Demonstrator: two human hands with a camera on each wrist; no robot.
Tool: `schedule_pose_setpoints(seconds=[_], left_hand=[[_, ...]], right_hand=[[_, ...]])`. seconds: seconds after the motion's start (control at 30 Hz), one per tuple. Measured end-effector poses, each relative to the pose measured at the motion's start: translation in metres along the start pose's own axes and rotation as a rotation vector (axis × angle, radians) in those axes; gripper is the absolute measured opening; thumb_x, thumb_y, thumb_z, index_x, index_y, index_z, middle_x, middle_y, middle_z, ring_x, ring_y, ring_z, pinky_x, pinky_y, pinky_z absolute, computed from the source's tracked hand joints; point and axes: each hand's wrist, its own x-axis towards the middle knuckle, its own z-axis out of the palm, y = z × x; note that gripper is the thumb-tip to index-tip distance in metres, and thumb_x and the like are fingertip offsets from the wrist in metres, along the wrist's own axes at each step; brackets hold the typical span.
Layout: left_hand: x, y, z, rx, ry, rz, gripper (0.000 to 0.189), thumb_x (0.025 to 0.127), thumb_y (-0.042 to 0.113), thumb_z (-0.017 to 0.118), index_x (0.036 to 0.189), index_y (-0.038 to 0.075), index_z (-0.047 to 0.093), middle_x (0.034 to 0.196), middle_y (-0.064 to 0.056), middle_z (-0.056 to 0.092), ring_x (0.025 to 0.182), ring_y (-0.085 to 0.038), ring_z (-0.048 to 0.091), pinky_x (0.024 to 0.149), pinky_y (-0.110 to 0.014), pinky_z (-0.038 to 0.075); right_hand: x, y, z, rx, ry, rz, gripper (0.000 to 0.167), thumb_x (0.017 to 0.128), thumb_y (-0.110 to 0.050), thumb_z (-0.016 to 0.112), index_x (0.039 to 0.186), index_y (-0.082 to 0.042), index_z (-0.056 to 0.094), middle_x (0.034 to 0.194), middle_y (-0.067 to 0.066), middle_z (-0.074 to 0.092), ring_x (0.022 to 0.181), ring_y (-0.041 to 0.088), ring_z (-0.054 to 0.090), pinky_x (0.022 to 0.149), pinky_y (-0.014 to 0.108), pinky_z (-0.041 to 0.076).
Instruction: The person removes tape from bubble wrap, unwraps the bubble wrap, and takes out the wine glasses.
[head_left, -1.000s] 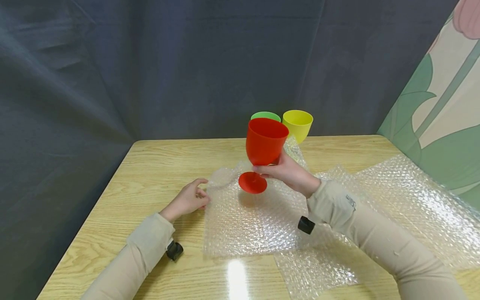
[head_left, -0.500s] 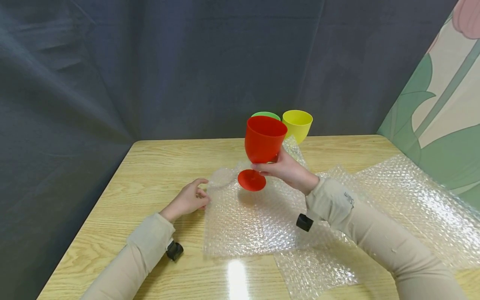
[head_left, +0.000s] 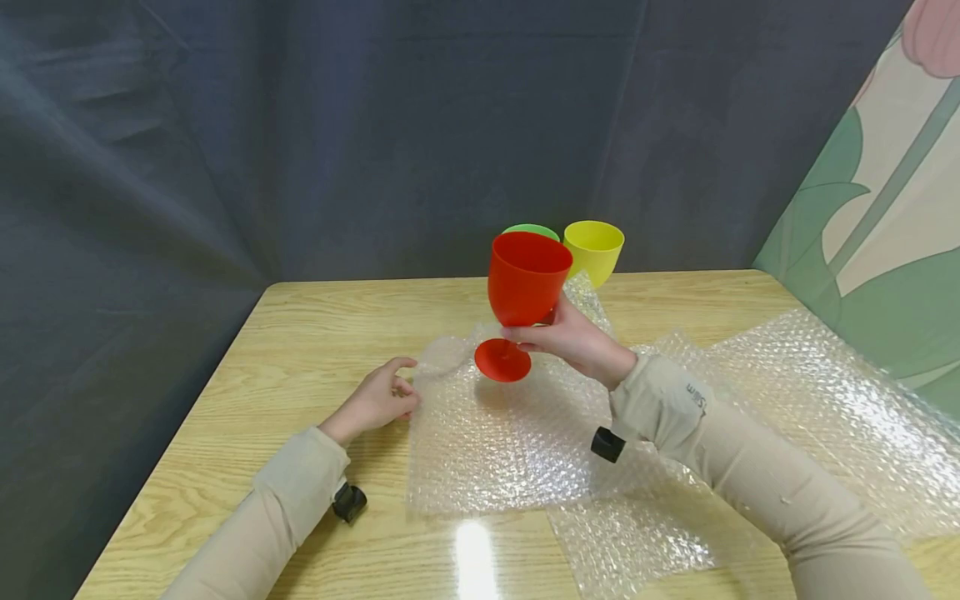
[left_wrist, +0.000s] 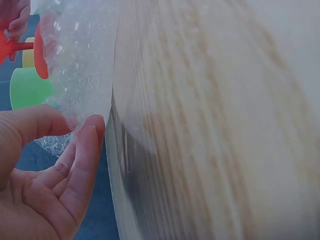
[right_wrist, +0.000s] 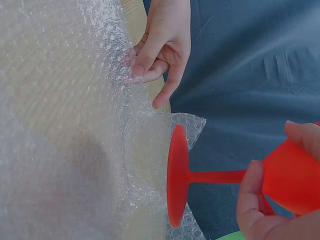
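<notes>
My right hand grips a red plastic goblet where the bowl meets the stem. The goblet is upright with a slight tilt, and its round foot hangs above a sheet of bubble wrap, apart from it. At the sheet's left edge, my left hand pinches the wrap between thumb and fingers; the left wrist view shows the fingertips at that edge. Behind the red goblet stand a yellow cup and a green cup, the green one mostly hidden.
More bubble wrap spreads over the right side of the wooden table, with overlapping pieces toward the front. A dark cloth hangs behind and at the left. A flower-patterned panel stands at the right.
The red goblet and my right hand have shifted slightly left and up, then almost stopped. My left hand stays in the same place at the wrap's edge.
</notes>
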Motion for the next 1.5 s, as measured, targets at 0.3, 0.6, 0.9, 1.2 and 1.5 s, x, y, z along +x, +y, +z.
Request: schedule_pose_setpoints(seconds=[0.3, 0.6, 0.9, 1.2, 1.5], left_hand=[[-0.002, 0.000, 0.000, -0.012, -0.006, 0.003, 0.059, 0.088, 0.006, 0.057, 0.140, -0.001, 0.030, 0.100, -0.017, 0.065, 0.069, -0.012, 0.063, 0.068, -0.030, 0.056], [-0.001, 0.000, -0.001, -0.016, -0.007, 0.006, 0.059, 0.088, 0.006, 0.057, 0.141, 0.000, 0.030, 0.101, -0.017, 0.065, 0.069, -0.012, 0.063, 0.069, -0.029, 0.056], [-0.002, -0.002, 0.000, 0.000, -0.006, 0.014, 0.060, 0.088, 0.007, 0.057, 0.141, 0.000, 0.030, 0.101, -0.017, 0.065, 0.069, -0.013, 0.064, 0.069, -0.029, 0.056], [-0.004, -0.001, 0.000, 0.008, -0.004, 0.012, 0.060, 0.088, 0.007, 0.058, 0.141, 0.000, 0.030, 0.101, -0.017, 0.066, 0.069, -0.014, 0.063, 0.069, -0.030, 0.055], [-0.004, 0.000, 0.000, 0.021, -0.012, 0.019, 0.060, 0.088, 0.007, 0.058, 0.141, -0.001, 0.030, 0.098, -0.016, 0.066, 0.066, -0.014, 0.063, 0.067, -0.029, 0.054]], right_hand=[[0.002, 0.000, 0.000, 0.008, 0.003, 0.010, 0.059, 0.084, -0.005, 0.065, 0.129, -0.023, 0.032, 0.126, 0.006, 0.047, 0.114, 0.026, 0.048, 0.089, 0.041, 0.051], [0.004, -0.001, 0.001, 0.032, 0.008, 0.012, 0.063, 0.084, -0.006, 0.065, 0.131, -0.025, 0.029, 0.128, 0.006, 0.046, 0.116, 0.027, 0.047, 0.090, 0.040, 0.051], [0.006, -0.003, 0.002, 0.039, 0.006, 0.006, 0.061, 0.084, -0.007, 0.066, 0.131, -0.025, 0.031, 0.128, 0.005, 0.046, 0.116, 0.026, 0.047, 0.093, 0.044, 0.049], [0.008, -0.005, 0.002, 0.047, -0.013, -0.004, 0.064, 0.084, -0.005, 0.065, 0.131, -0.028, 0.027, 0.130, 0.004, 0.044, 0.119, 0.027, 0.045, 0.094, 0.046, 0.048], [0.010, -0.006, 0.001, 0.042, -0.011, -0.009, 0.064, 0.084, -0.006, 0.066, 0.132, -0.026, 0.029, 0.129, 0.004, 0.045, 0.118, 0.026, 0.045, 0.093, 0.045, 0.049]])
